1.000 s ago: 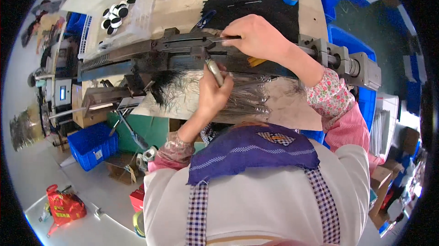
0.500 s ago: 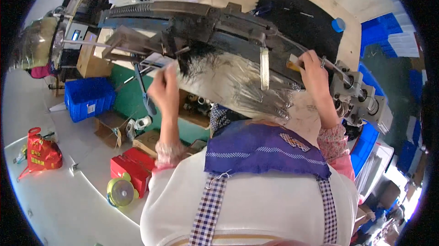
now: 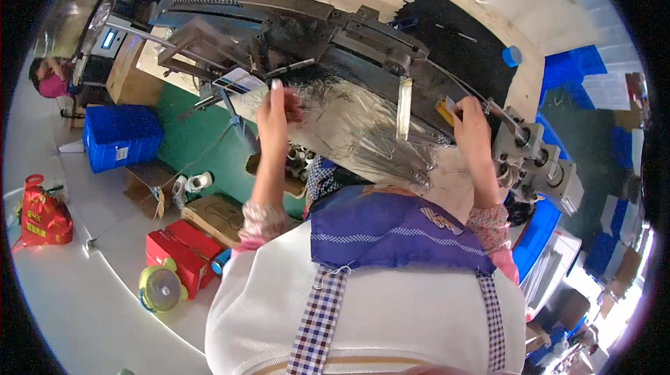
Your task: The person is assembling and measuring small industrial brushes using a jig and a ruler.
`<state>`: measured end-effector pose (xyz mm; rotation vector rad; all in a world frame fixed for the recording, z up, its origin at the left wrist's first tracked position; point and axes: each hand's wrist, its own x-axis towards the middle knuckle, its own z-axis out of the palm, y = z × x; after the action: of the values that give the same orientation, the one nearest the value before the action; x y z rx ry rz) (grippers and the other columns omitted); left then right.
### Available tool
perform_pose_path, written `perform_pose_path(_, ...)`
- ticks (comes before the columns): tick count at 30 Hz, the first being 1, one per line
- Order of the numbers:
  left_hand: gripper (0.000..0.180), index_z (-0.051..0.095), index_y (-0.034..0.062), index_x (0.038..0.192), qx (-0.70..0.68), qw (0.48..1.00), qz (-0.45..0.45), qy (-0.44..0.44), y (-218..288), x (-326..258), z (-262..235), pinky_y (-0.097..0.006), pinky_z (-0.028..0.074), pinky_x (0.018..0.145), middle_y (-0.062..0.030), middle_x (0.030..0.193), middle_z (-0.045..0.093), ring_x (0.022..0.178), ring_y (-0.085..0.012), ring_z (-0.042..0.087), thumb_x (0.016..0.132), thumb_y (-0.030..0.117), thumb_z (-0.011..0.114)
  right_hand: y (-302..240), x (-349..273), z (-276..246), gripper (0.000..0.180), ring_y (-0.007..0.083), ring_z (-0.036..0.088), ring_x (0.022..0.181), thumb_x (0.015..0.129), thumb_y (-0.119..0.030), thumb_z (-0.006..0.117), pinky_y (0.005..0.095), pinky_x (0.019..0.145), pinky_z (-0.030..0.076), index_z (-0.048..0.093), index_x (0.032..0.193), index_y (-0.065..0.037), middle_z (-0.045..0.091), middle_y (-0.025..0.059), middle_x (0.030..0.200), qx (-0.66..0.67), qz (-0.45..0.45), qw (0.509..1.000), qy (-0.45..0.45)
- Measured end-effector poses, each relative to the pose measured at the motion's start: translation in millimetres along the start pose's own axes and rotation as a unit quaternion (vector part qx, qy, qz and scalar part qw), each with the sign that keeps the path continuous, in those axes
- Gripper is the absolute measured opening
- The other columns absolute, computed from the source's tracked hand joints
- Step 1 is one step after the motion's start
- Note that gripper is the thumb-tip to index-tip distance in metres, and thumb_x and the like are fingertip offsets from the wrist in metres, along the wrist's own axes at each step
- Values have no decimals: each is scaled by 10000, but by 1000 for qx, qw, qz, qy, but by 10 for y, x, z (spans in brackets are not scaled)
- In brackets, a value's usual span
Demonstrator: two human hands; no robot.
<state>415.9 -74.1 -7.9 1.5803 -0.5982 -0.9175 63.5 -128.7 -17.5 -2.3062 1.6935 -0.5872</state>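
My left hand [image 3: 274, 117] is raised beside the dark metal machine [image 3: 293, 30]. Motion smears its fingers, so I cannot tell whether they hold anything. Just to its left lies a flat plate with pale and dark stripes [image 3: 240, 80], near the machine's metal frame. My right hand [image 3: 472, 131] curls its fingers round a small yellow piece [image 3: 444, 111], whose kind I cannot make out. Between the hands, many thin, shiny metal wires [image 3: 380, 134] lie in a loose pile on the worktop. Above them a pale metal bar [image 3: 404, 108] hangs from the machine.
On the right stands a metal block with round shafts [image 3: 534, 152]. A dark mat [image 3: 457, 33] with a blue cap [image 3: 511, 57] lies behind the machine. To the left on the floor are a blue bin [image 3: 122, 139], a red box [image 3: 183, 253], and a small green fan [image 3: 162, 287].
My left hand has moved right, away from the striped plate and towards the wires. My right hand stays at the yellow piece. The whole view has shifted slightly.
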Motion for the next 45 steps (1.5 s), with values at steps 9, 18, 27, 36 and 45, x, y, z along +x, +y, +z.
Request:
perform_pose_path(9,274,600,20,942,-50,994,-77,-64,48,266,174,-227,264,372,18,606,499,423,-64,400,953,285,534,-76,-98,24,210,387,559,858,749,14,603,444,719,448,478,909,-38,533,164,895,39,60,997,5)
perform_pose_path(18,244,518,40,873,-90,872,-25,-480,756,-848,1490,-202,199,365,56,580,364,420,-29,295,986,253,481,4,-38,32,176,379,604,818,813,-83,582,464,677,493,517,974,-50,594,179,926,14,59,998,14)
perform_pose_path(27,218,532,51,875,-156,841,-268,-444,393,-793,1953,-209,205,352,51,613,409,401,-47,325,966,249,521,-279,-513,-456,155,298,574,854,768,-122,603,409,655,512,508,867,-50,542,109,896,7,-75,997,-14)
perform_pose_path(36,234,560,68,851,-182,916,-115,-339,302,-851,1890,-219,226,393,45,592,379,442,-55,321,974,262,515,-243,245,-1207,158,356,610,798,770,-39,562,436,701,500,570,927,-37,610,154,832,13,-115,980,160)
perform_pose_path(45,203,572,70,874,-194,906,-170,-336,391,-857,1910,-224,237,432,51,571,362,458,-56,295,971,238,511,-239,782,-949,260,157,655,739,855,-100,570,295,635,518,627,1055,56,691,113,832,255,-18,947,-195)
